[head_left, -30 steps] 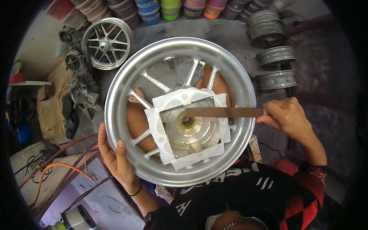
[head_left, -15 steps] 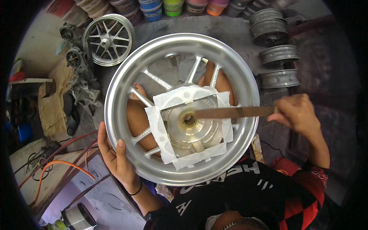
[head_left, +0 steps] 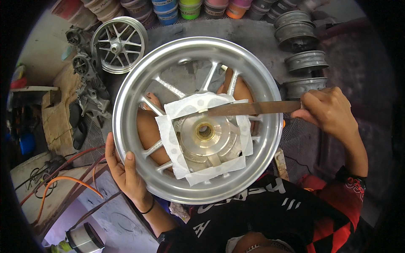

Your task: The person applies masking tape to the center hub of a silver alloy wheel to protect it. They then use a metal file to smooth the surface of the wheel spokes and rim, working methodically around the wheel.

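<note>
A large silver alloy wheel [head_left: 200, 196] rests over my legs, with white masking tape [head_left: 166, 134] squared around its hub [head_left: 219, 141] and brass-coloured centre bore [head_left: 204, 130]. My left hand [head_left: 128, 177] grips the rim at the lower left, thumb on its face. My right hand [head_left: 325, 109] is closed on the end of a long flat brown metal tool, like a file [head_left: 257, 107]. The tool lies across the wheel, its far tip over the upper part of the hub, beside the top tape strip.
Behind stand several coloured tubs [head_left: 188, 10]. A smaller wheel [head_left: 141, 40] and metal engine casings [head_left: 86, 92] are at back left; stacked rims [head_left: 301, 61] are at the right. Red and orange hoses [head_left: 80, 180], cables and a cylindrical container [head_left: 84, 239] lie at lower left.
My right hand and the tool have moved upward, the tool's tip going from beside the bore to above it. My left hand stays on the rim, which has shifted slightly.
</note>
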Demonstrator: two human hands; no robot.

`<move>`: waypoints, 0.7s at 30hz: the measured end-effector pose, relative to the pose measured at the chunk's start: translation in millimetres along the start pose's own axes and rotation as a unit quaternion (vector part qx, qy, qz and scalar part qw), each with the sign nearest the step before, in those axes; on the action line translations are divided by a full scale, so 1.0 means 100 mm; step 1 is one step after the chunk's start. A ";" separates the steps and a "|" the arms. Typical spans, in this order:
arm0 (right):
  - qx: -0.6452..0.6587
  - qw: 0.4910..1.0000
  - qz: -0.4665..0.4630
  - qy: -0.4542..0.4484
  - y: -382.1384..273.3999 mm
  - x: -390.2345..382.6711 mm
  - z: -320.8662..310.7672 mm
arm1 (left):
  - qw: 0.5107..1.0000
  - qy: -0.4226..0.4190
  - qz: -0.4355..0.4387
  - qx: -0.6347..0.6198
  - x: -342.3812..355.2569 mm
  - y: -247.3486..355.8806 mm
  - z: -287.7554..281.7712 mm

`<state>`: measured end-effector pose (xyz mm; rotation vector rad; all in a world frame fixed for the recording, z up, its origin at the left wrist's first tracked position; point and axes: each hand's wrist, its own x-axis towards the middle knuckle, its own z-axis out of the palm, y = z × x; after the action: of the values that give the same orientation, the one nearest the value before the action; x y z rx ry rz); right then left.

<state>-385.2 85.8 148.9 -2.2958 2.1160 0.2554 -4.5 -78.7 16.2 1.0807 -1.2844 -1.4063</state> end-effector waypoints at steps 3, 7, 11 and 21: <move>-0.020 0.999 -0.037 0.008 0.08 -0.02 -0.05 | 1.000 -0.006 0.008 0.029 -0.01 0.00 -0.02; -0.037 0.998 -0.040 0.014 0.07 -0.04 -0.05 | 0.999 0.004 0.018 0.028 -0.02 0.00 0.02; -0.005 0.998 -0.057 -0.010 0.04 0.04 -0.06 | 0.999 -0.005 0.010 0.033 -0.03 -0.02 -0.03; 0.035 0.997 -0.016 -0.060 0.08 0.03 -0.18 | 0.953 0.047 0.176 0.242 -0.06 0.02 -0.02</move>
<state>-391.3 79.7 166.9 -2.2130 1.9982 0.3043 -0.9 -73.2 18.7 1.1453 -1.7036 -0.7807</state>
